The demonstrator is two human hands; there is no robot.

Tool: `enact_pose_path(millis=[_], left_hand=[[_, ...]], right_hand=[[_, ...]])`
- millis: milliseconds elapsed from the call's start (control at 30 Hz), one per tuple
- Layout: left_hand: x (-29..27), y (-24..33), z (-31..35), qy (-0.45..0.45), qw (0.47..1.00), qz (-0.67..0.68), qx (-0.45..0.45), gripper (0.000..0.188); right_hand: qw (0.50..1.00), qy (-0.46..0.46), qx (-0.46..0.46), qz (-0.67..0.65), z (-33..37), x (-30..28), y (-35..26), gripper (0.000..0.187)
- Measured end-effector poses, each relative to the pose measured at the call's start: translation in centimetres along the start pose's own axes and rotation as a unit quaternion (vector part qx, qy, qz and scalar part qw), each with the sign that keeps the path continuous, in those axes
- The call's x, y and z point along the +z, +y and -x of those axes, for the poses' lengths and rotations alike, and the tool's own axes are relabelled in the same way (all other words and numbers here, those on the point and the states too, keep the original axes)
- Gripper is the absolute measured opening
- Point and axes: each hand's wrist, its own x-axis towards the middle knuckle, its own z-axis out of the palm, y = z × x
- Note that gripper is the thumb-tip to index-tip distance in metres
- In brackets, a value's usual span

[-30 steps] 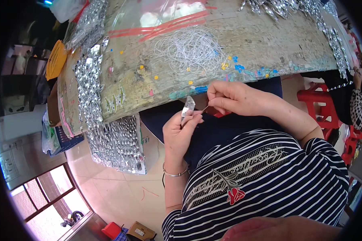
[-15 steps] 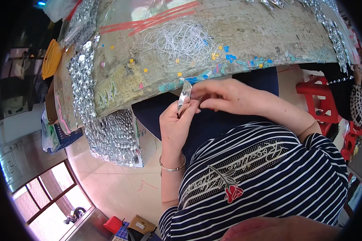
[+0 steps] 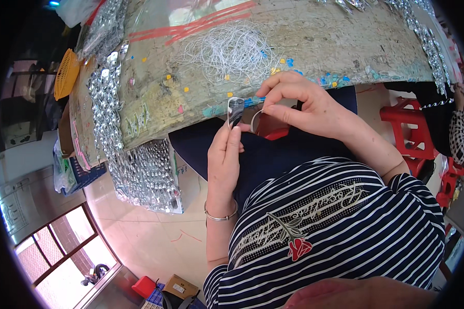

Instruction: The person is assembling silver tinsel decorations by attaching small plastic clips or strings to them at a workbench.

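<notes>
Gleaming mid-frame, smooth silver strip [image 3: 235, 108], gripped upright by left hand [image 3: 225, 157], fingers pinched narrow | right hand [image 3: 310, 107], fingers pinching a thin curved white cord [image 3: 253, 120] | tangled white string heap [image 3: 232, 54], upper centre, on rough, paint-flecked counter [image 3: 340, 46]

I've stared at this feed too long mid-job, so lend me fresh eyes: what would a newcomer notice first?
Probably the tangle of white string on the worn tabletop, beyond the hands. Next, the shiny silver piece upright in the left hand, with a curved pale strand reaching the right hand. Then the glittering silver strands along the table's left end.
</notes>
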Motion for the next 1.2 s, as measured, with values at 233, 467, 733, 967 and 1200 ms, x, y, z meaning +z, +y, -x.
enact_pose_path(millis=[233,467,733,967,1200], left_hand=[[0.8,0.2,0.3,-0.010,0.998,0.055,0.001,0.042],[0.7,0.1,0.6,0.011,0.998,0.063,0.008,0.051],[0.5,-0.6,0.7,0.011,0.998,0.057,0.022,0.053],[0.5,-0.8,0.7,0.025,0.997,0.009,0.068,0.052],[0.5,-1.2,0.6,0.029,0.995,-0.038,0.083,0.051]], right_hand=[[0.954,-0.030,0.221,-0.199,0.1,0.8,-0.1,0.007],[0.967,-0.047,0.206,-0.142,0.0,0.9,0.5,0.007],[0.969,-0.053,0.205,-0.130,0.0,1.1,0.7,0.009],[0.973,-0.047,0.198,-0.107,0.0,1.3,0.9,0.011],[0.974,-0.050,0.198,-0.100,-0.2,1.1,0.4,0.010]])
